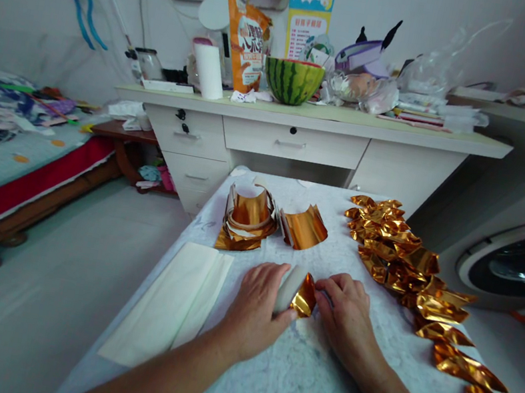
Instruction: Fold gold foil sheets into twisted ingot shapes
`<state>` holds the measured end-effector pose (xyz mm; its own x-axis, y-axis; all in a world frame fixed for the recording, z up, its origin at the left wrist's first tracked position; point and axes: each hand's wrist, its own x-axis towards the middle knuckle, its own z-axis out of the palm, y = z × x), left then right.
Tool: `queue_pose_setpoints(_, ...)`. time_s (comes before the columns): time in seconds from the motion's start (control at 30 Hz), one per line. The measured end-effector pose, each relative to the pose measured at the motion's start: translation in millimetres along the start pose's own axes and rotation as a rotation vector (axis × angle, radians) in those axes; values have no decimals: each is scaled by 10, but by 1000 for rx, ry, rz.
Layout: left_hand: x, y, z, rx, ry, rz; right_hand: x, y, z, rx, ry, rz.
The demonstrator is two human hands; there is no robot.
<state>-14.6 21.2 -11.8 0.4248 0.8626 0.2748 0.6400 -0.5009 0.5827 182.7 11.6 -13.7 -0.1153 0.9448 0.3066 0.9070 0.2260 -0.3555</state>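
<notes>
On the cloth-covered table, a piece of gold foil paper [304, 297] with a pale, curved, rolled-looking part lies between my two hands. My left hand [254, 307] holds its left side, with the thumb against the lower edge of the foil and the fingers along the pale part. At the right edge, the fingers of my right hand [348, 312] are bent and pinch the foil. Just beyond are a curled stack of gold foil sheets [248, 211] and a smaller curled stack [306, 227]. White paper sheets [162, 304] lie left of my left hand.
Folded gold foil pieces [397, 254] run in a long row down the table's right side. Behind stands a white desk [297, 143] bearing a cut watermelon [293, 82], an orange pouch [246, 44] and a paper roll [208, 70]. A washing machine [522, 222] is at right, a bed [16, 180] at left.
</notes>
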Motion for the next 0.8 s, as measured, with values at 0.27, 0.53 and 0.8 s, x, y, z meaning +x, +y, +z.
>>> queue_pose_setpoints(0.27, 13, -26, 18, -27, -26, 32, 6, -27, -4, 80, -15, -25)
queue_pose_setpoints(0.53, 20, -21, 8, -65, -57, 73, 33, -22, 42, 41, -18, 71)
queue_pose_setpoints(0.8, 23, -13, -13, -168, -93, 85, 21, -67, 25, 50, -47, -19)
